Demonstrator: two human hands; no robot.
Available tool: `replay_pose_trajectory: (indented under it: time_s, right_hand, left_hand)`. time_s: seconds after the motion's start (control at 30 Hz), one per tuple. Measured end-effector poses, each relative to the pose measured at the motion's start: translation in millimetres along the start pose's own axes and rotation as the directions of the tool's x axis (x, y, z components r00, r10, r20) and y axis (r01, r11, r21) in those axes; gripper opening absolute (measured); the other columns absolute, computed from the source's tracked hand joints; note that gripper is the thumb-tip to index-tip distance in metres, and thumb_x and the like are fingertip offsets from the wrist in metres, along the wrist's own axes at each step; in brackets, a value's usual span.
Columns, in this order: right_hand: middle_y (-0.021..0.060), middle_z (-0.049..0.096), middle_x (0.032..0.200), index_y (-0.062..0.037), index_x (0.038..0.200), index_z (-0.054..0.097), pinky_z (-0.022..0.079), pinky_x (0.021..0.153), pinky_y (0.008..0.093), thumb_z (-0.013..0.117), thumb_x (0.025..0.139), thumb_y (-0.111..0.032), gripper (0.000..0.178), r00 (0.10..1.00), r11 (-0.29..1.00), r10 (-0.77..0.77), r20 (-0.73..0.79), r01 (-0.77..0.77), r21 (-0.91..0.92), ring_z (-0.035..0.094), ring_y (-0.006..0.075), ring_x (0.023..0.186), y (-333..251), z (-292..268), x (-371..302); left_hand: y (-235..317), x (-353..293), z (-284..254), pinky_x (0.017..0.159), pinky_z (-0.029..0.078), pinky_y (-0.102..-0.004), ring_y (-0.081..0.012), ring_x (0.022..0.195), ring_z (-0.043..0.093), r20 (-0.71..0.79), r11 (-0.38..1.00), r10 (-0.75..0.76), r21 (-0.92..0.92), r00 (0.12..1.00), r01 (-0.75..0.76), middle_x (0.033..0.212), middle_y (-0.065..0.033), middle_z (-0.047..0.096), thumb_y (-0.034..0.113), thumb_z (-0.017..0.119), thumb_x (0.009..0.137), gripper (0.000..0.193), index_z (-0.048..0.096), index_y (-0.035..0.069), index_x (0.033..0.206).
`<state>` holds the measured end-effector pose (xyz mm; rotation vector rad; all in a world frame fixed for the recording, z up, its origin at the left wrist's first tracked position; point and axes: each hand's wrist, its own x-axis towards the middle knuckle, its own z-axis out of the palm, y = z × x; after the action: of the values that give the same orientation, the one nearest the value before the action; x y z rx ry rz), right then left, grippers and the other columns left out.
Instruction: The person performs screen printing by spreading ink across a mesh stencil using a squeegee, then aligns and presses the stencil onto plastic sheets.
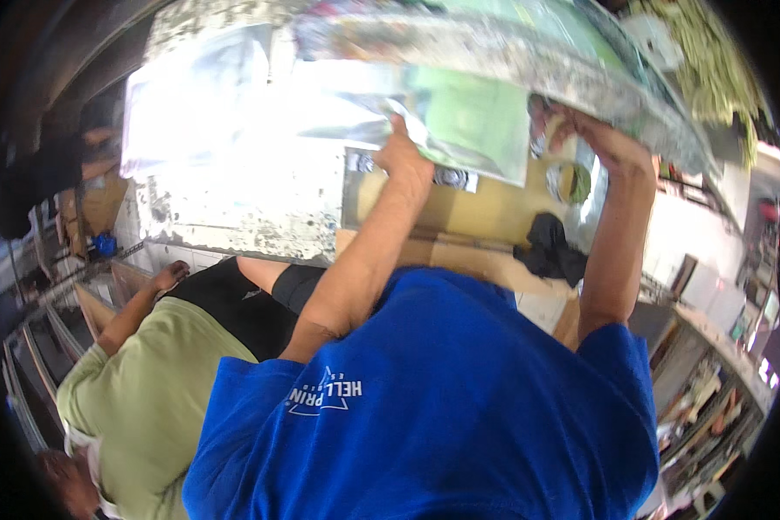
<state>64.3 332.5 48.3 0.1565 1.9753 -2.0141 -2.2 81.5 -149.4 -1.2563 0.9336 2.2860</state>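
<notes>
My left hand [402,154] is closed at the near edge of a glossy, see-through plastic sheet [472,117], pinching it where it creases and catches the light. The sheet looks greenish on its right side and glares white on its left. At the sheet's right end my right hand [585,137] is raised with curled fingers, beneath a thick, paint-smeared edge [494,48]. What those fingers hold is blurred and cannot be made out. Just below that hand lies a round roll [568,183] with a green middle, on a yellowish board [494,208].
A paint-spattered white table [243,208] stretches to the left. A black cloth [550,250] hangs at the board's near edge. Close on my left is a person in a light green shirt [160,390]; another in black [39,186] stands farther off. Yellowish cloths [711,61] are piled far right.
</notes>
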Motion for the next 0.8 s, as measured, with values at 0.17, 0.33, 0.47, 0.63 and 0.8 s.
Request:
replay_pose_trajectory:
  time_s: [0.17,0.33,0.47,0.63,0.8]
  right_hand:
    - [0.0126,0.071,0.104,-0.0034,0.119,0.065,0.056,0.059,0.0308,0.061,0.101,-0.031,0.033,0.982,0.984,0.069,-0.175,-0.037,0.176,0.071,0.0216,0.086,10,28,-9]
    - [0.0097,0.069,0.115,-0.0084,0.13,0.061,0.056,0.075,0.0373,0.065,0.1,-0.034,0.039,0.93,0.986,0.146,-0.339,-0.109,0.124,0.069,0.0251,0.103,29,39,-7]
    - [0.0072,0.061,0.133,-0.0117,0.139,0.054,0.052,0.09,0.0463,0.072,0.096,-0.029,0.05,0.847,0.983,0.182,-0.499,-0.151,0.103,0.061,0.0242,0.12,40,41,-6]
    - [0.0094,0.05,0.149,-0.0128,0.149,0.045,0.046,0.099,0.0573,0.08,0.088,-0.031,0.072,0.828,0.961,0.26,-0.497,-0.274,0.046,0.047,0.0282,0.135,53,19,-2]
    - [0.0107,0.049,0.15,-0.0122,0.151,0.044,0.044,0.1,0.0586,0.082,0.086,-0.033,0.078,0.818,0.928,0.347,-0.458,-0.37,0.043,0.046,0.0303,0.135,35,29,-4]
  left_hand:
    - [-2,-32,28,0.09,0.056,-0.0532,-0.0315,0.107,0.066,-0.181,0.996,0.088,0.008,0.98,-0.088,0.127,-0.0141,0.064,0.019,0.072,0.096,0.059,0.039,-0.001,0.141]
    - [8,-48,33,0.098,0.051,-0.0409,-0.0281,0.116,0.061,-0.178,0.994,0.095,0.073,0.979,-0.083,0.133,-0.0139,0.062,0.029,0.072,0.095,0.057,0.047,0.001,0.137]
    - [6,-23,24,0.093,0.054,-0.0426,-0.0289,0.108,0.065,-0.153,0.997,0.07,-0.019,0.986,-0.074,0.127,-0.0158,0.065,0.018,0.072,0.094,0.046,0.054,-0.006,0.13]
    - [-1,-21,24,0.094,0.055,-0.0414,-0.0322,0.107,0.066,-0.212,0.995,0.075,0.077,0.974,-0.06,0.128,-0.0182,0.064,0.028,0.077,0.09,0.062,0.051,-0.008,0.133]
    - [-7,-14,21,0.096,0.052,-0.0402,-0.03,0.11,0.064,-0.132,0.998,0.039,0.051,0.991,-0.032,0.13,-0.0152,0.063,0.029,0.073,0.093,0.057,0.052,-0.005,0.134]
